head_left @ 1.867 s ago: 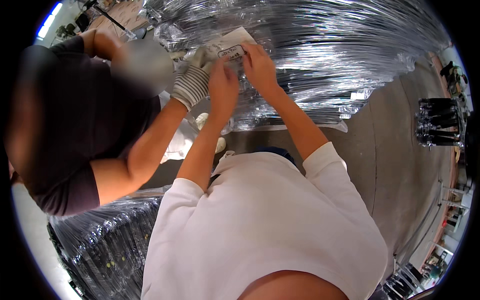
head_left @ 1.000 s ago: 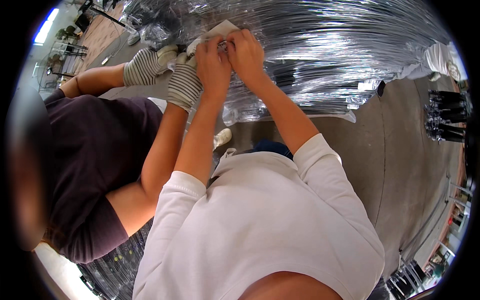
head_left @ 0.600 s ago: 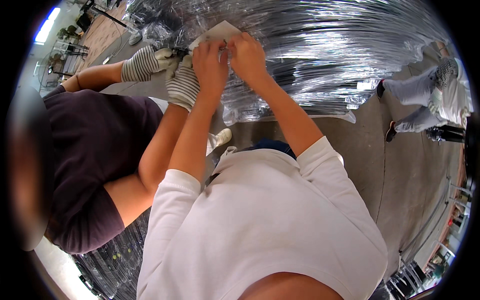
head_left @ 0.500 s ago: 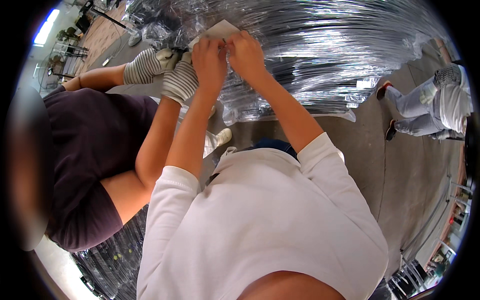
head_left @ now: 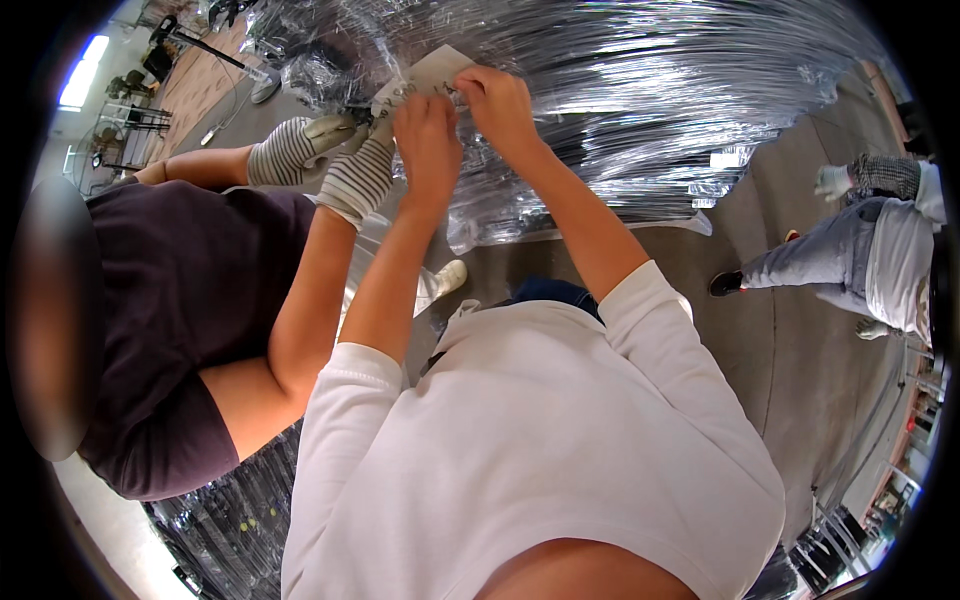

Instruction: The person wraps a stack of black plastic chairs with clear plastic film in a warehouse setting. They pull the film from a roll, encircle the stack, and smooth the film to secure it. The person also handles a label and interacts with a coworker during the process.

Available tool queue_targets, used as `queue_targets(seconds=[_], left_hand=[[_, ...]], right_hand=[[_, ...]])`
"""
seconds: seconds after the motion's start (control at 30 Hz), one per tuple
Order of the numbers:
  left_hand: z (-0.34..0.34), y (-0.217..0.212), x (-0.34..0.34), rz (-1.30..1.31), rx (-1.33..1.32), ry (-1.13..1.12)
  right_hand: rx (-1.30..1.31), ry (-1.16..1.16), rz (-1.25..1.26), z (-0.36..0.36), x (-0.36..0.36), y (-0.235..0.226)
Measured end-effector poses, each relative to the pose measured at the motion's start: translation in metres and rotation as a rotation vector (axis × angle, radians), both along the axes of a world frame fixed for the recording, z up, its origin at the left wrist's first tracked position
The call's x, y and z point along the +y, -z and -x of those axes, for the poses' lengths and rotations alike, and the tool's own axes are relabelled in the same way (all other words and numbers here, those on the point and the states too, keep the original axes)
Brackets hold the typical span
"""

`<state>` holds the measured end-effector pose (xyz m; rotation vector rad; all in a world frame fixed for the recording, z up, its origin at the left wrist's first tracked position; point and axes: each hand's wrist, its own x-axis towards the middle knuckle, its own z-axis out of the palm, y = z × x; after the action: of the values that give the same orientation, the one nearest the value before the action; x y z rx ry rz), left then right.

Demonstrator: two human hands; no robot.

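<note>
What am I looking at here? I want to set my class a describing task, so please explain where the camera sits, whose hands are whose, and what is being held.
There is no machine: the camera is worn on a person's head and looks down, so the white shirt low in the picture is the wearer's own. Its wide lens bends straight edges near the rim. The left hand and right hand reach forward and pinch a small pale card against a large bundle wrapped in shiny clear film. Each grip is closed on the card. The striped gloves belong to a co-worker in a dark shirt on the left. Another person walks across the grey floor at right.
</note>
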<state>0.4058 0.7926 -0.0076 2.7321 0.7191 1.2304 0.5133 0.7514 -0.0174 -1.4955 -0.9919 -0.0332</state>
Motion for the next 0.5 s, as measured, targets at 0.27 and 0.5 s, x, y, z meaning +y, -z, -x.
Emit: queue_targets(seconds=[0.27,0.5], left_hand=[[0.002,0.016,0.001,0.069,-0.026,0.018],[0.008,0.014,-0.024,0.274,-0.177,-0.132]], right_hand=[[0.021,0.037,0.069,-0.002,0.008,0.003],[-0.214,-0.171,0.157,-0.008,-0.016,-0.017]])
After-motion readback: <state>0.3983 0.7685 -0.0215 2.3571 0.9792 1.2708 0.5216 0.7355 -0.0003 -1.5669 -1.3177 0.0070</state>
